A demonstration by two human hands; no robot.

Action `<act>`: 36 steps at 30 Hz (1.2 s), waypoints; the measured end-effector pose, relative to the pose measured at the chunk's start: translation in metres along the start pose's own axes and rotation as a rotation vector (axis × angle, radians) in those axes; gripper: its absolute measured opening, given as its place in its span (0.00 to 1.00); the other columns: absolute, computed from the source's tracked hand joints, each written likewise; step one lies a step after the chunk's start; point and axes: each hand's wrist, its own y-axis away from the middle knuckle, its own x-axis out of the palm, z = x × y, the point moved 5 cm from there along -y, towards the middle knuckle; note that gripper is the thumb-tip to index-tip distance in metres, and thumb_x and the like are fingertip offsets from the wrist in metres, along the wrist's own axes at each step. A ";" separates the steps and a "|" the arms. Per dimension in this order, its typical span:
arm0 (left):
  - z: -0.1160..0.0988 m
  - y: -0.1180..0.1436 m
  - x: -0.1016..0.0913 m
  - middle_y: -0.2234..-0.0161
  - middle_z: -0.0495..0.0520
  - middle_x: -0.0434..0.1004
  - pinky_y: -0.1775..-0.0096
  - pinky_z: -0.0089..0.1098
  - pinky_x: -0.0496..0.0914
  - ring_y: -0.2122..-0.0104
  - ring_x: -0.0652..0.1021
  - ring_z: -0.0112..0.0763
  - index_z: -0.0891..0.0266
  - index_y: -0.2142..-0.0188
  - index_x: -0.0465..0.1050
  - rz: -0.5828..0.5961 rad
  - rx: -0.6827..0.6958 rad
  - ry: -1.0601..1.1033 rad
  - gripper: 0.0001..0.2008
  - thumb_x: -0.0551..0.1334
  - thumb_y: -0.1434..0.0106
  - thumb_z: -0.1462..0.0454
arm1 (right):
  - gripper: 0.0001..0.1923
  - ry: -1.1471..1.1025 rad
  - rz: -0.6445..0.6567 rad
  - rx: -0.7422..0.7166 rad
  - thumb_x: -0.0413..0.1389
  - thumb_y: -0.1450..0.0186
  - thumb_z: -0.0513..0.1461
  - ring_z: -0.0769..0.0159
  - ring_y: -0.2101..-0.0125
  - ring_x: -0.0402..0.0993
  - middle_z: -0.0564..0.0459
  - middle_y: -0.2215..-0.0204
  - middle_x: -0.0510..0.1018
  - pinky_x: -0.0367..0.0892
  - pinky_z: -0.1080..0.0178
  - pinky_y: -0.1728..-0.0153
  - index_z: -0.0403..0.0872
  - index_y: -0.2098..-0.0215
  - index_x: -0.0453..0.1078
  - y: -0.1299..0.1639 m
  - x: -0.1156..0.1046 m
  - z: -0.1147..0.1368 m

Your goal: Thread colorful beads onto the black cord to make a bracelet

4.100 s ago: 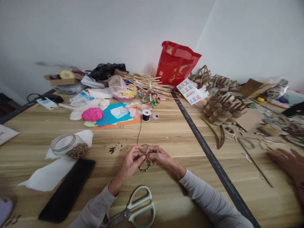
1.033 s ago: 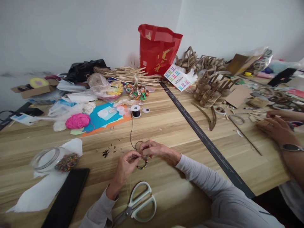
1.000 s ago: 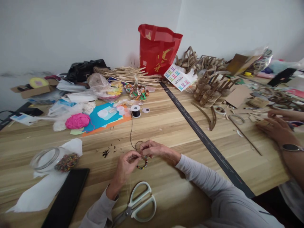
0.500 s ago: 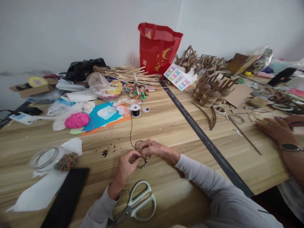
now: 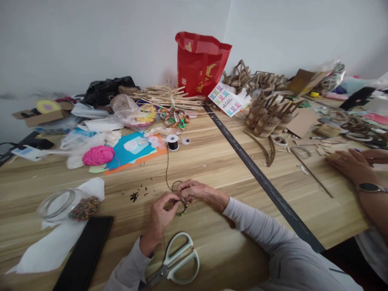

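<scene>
My left hand (image 5: 162, 210) and my right hand (image 5: 195, 190) meet over the table, fingertips pinched close together. Between them is a beaded bracelet (image 5: 182, 211), a loop of small multicoloured beads hanging below the fingers. Both hands grip its upper part, where the fingers hide the ends. A black cord (image 5: 167, 169) runs from behind the hands up to a white spool (image 5: 172, 142) wound with black. White-handled scissors (image 5: 181, 262) lie just below, nearest my left wrist. Dark cord snippets (image 5: 134, 197) are scattered left of the hands.
At left stand a clear jar of beads (image 5: 57, 204) on white paper and a black flat case (image 5: 85, 250). Pink yarn (image 5: 98, 155) lies farther back. A dark strip (image 5: 257, 173) crosses the table. Another person's hand (image 5: 351, 165) rests at right, near small woven baskets (image 5: 268, 123).
Both hands keep their pinch on the bracelet with only slight finger movement. The whole view has shifted very slightly.
</scene>
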 end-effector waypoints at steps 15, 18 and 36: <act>-0.001 0.001 -0.001 0.75 0.51 0.77 0.68 0.26 0.70 0.73 0.77 0.30 0.62 0.75 0.72 0.009 0.057 0.017 0.04 0.60 0.44 0.68 | 0.03 -0.024 0.022 -0.015 0.53 0.50 0.36 0.77 0.85 0.55 0.62 0.86 0.61 0.54 0.73 0.83 0.43 0.79 0.63 -0.001 0.001 0.001; -0.001 0.001 -0.002 0.75 0.50 0.76 0.69 0.26 0.70 0.73 0.76 0.30 0.62 0.74 0.72 0.023 0.019 0.016 0.04 0.60 0.43 0.67 | 0.03 0.009 0.029 -0.026 0.53 0.50 0.35 0.77 0.84 0.57 0.61 0.84 0.64 0.56 0.72 0.82 0.42 0.77 0.65 0.002 -0.001 0.005; -0.015 0.005 -0.009 0.67 0.54 0.73 0.60 0.34 0.69 0.63 0.74 0.34 0.61 0.71 0.71 -0.047 0.322 -0.098 0.05 0.60 0.39 0.70 | 0.08 0.111 0.105 -0.029 0.57 0.47 0.38 0.77 0.80 0.63 0.59 0.79 0.69 0.61 0.73 0.79 0.40 0.71 0.69 0.003 -0.014 0.002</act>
